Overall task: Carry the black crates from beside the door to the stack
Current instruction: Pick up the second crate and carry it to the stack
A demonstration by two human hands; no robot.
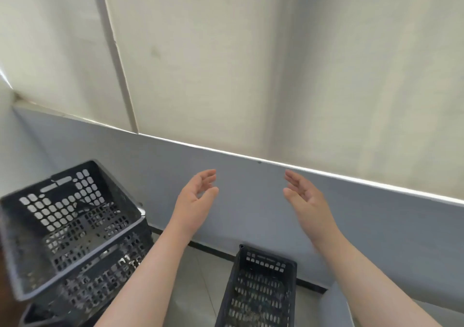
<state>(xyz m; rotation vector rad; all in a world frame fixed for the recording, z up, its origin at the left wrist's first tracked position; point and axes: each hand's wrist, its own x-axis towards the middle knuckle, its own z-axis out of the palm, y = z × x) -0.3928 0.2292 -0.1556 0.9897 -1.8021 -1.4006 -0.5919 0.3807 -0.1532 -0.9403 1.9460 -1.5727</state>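
Note:
A stack of black perforated crates (72, 228) stands at the lower left, its top crate open upward and sitting askew. A single black crate (261, 289) rests on the floor at the bottom centre, close to the wall. My left hand (195, 196) is raised in front of the wall, fingers curled loosely, holding nothing. My right hand (303, 196) is raised level with it, palm turned inward, fingers apart, also holding nothing. Both hands hover above and between the two crate positions, touching neither.
A wall rises straight ahead, grey (251, 196) below and cream above, with a black skirting (216, 250) along the tiled floor (195, 284). A grey object's corner (331, 309) shows at the lower right. A corner closes the space at far left.

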